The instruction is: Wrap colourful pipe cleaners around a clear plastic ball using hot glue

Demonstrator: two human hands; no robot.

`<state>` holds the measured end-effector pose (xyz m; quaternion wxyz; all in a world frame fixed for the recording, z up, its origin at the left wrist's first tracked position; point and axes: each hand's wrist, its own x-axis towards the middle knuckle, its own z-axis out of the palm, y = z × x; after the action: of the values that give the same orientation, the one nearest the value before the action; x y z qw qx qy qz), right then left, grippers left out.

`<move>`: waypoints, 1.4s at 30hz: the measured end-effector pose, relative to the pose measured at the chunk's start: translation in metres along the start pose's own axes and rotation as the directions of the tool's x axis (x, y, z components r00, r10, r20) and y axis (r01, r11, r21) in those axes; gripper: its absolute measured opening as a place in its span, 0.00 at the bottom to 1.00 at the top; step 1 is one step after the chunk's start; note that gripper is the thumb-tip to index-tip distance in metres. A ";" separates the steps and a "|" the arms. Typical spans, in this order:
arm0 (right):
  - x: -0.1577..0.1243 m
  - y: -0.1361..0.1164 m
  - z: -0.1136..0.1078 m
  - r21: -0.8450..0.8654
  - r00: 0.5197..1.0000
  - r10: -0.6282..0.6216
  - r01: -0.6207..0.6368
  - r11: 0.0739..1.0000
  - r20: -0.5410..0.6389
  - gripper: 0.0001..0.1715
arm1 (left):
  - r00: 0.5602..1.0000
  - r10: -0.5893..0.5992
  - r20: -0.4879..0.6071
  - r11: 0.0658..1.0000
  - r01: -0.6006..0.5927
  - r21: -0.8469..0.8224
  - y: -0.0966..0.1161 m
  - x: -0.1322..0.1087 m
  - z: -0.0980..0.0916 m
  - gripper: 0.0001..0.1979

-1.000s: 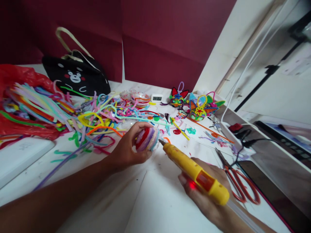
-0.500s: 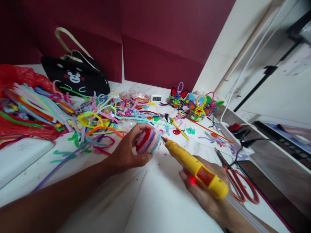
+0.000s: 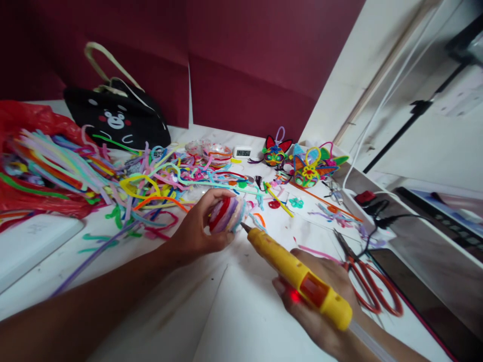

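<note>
My left hand [image 3: 202,226] is closed around a small ball wrapped in fuzzy pipe cleaners [image 3: 228,215], with bands of red, purple, white and light blue. In my right hand [image 3: 317,296] is a yellow hot glue gun [image 3: 292,266], with a clear glue stick [image 3: 370,342] coming out of its back end and a red light glowing near my fingers. The nozzle points at the ball's right lower side, at or very near the light blue band; whether it touches I cannot tell.
Loose pipe cleaners [image 3: 162,176] spread across the table from a red plastic bag [image 3: 41,113]. Finished decorated balls [image 3: 275,151] stand at the back near a small clock [image 3: 242,152]. Orange-handled scissors [image 3: 372,286] and a phone [image 3: 415,286] lie at right. A black bag [image 3: 116,115] stands behind.
The glue gun has shifted a little left and down, its nozzle now lower along the ball. My left hand has moved slightly left and tilted the ball.
</note>
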<state>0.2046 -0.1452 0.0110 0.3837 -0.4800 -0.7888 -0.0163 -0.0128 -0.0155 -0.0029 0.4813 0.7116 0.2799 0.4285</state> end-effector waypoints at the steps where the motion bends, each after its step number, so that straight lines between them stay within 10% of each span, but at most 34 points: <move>1: 0.000 0.000 0.000 0.001 1.000 -0.013 0.013 1.000 0.006 0.09 | 1.000 0.001 0.001 1.000 -0.001 -0.002 0.000 0.000 0.000 0.30; 42: 0.005 -0.003 -0.002 0.045 0.999 -0.033 0.032 0.998 0.026 0.09 | 1.000 -0.007 0.006 1.000 0.007 -0.013 0.002 0.003 -0.001 0.30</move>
<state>0.2025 -0.1437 0.0162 0.3833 -0.4586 -0.8017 0.0014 -0.0120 -0.0135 0.0002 0.4881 0.7088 0.2781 0.4267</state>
